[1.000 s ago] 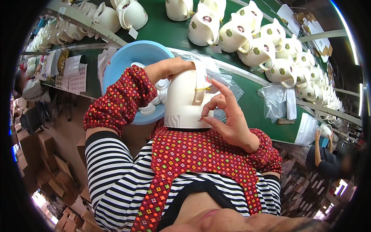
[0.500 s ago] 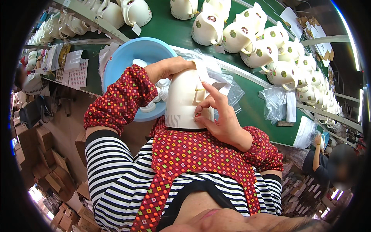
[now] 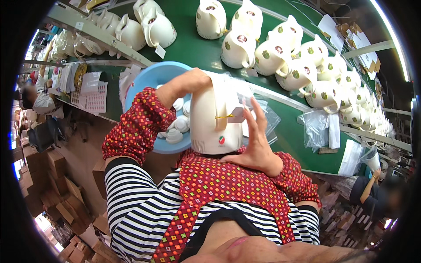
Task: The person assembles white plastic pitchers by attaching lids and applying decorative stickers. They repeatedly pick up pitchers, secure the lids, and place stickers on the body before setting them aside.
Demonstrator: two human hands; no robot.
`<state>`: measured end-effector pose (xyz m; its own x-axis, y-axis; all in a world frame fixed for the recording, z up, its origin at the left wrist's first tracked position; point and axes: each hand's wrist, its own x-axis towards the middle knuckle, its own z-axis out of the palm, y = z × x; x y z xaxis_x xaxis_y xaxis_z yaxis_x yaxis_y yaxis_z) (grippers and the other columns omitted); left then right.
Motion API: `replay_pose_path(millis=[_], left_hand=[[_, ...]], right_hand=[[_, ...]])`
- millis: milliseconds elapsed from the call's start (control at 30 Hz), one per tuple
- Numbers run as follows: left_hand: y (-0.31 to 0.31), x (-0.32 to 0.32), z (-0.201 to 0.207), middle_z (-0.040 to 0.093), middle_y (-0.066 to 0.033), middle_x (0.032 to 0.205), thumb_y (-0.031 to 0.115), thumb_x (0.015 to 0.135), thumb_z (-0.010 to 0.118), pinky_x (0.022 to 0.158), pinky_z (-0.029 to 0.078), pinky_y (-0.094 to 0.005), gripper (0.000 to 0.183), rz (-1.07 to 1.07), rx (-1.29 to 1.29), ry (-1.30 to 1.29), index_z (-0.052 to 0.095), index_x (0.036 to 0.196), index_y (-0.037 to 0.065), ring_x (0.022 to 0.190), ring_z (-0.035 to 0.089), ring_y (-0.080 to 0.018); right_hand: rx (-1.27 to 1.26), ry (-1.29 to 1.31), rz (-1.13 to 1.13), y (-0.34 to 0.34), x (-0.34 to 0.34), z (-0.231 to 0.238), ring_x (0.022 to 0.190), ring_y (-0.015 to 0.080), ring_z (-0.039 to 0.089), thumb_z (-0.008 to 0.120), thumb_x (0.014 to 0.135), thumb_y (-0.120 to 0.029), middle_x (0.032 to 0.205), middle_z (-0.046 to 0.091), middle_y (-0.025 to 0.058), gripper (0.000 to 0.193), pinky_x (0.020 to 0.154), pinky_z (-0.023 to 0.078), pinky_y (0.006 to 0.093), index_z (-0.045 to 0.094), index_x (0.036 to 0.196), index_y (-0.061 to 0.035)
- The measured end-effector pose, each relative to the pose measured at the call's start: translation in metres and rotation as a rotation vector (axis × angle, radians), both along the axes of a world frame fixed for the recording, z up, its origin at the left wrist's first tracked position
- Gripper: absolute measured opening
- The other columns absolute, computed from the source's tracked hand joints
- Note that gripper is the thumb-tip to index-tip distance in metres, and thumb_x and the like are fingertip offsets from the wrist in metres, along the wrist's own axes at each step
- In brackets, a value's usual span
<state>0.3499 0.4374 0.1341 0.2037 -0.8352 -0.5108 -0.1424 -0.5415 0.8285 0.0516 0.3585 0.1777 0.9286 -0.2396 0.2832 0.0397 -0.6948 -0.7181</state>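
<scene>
Steadying the cream jug [image 3: 204, 120] against your apron [image 3: 228, 175], your left hand [image 3: 190, 82] grips its top, seemingly to keep the emblem [image 3: 221, 140] facing you; your right hand [image 3: 258, 147] spreads wide beside it.

A red, diamond-patterned apron [image 3: 228, 179] and sleeve covers [image 3: 140, 122] overlie a black-and-white striped top [image 3: 136, 193] with a black neckline [image 3: 198, 234].

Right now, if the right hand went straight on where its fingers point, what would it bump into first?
Probably the clear plastic bags beyond the fingertips, but I can't tell how high above them the right hand is.
</scene>
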Motion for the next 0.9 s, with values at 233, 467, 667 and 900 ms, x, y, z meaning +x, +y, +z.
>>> replay_pose_path(millis=[233,467,667,900], left_hand=[[-0.026,0.092,0.039,0.071,-0.0179,0.102,0.046,0.074,0.089,0.084,0.058,-0.0415,0.041,0.326,-0.430,-0.889,0.079,0.090,0.009,0.091,0.070,-0.0334],[-0.078,0.116,-0.080,0.051,-0.0233,0.129,0.033,0.072,0.089,0.105,0.049,-0.0472,0.038,0.433,-0.509,-1.070,0.079,0.101,0.010,0.120,0.056,-0.0437],[-0.090,0.094,-0.126,0.034,-0.0327,0.150,0.028,0.077,0.085,0.118,0.037,-0.0520,0.068,0.417,-0.409,-0.947,0.056,0.136,0.008,0.139,0.039,-0.0520],[-0.012,0.255,-0.101,0.023,-0.0346,0.162,0.006,0.091,0.062,0.121,0.030,-0.0588,0.060,0.443,-0.203,-1.426,0.048,0.149,0.013,0.144,0.034,-0.0575]], right_hand=[[0.124,-0.093,-0.241,-0.020,-0.014,-0.005,0.151,0.0470,0.029,0.098,0.067,-0.044,0.166,0.020,0.0279,0.120,0.120,0.032,0.0590,0.032,0.162,-0.0120],[0.178,-0.019,-0.303,-0.028,0.001,-0.008,0.147,0.0450,0.036,0.096,0.071,-0.034,0.165,0.024,0.0262,0.101,0.121,0.031,0.0567,0.045,0.156,-0.0156],[0.170,0.016,-0.331,-0.037,0.015,-0.014,0.145,0.0433,0.039,0.094,0.073,-0.027,0.163,0.028,0.0251,0.091,0.120,0.033,0.0541,0.051,0.152,-0.0123],[0.179,0.045,-0.355,-0.043,0.023,-0.018,0.142,0.0401,0.043,0.092,0.075,-0.027,0.160,0.035,0.0226,0.085,0.117,0.037,0.0507,0.053,0.148,-0.0080]])
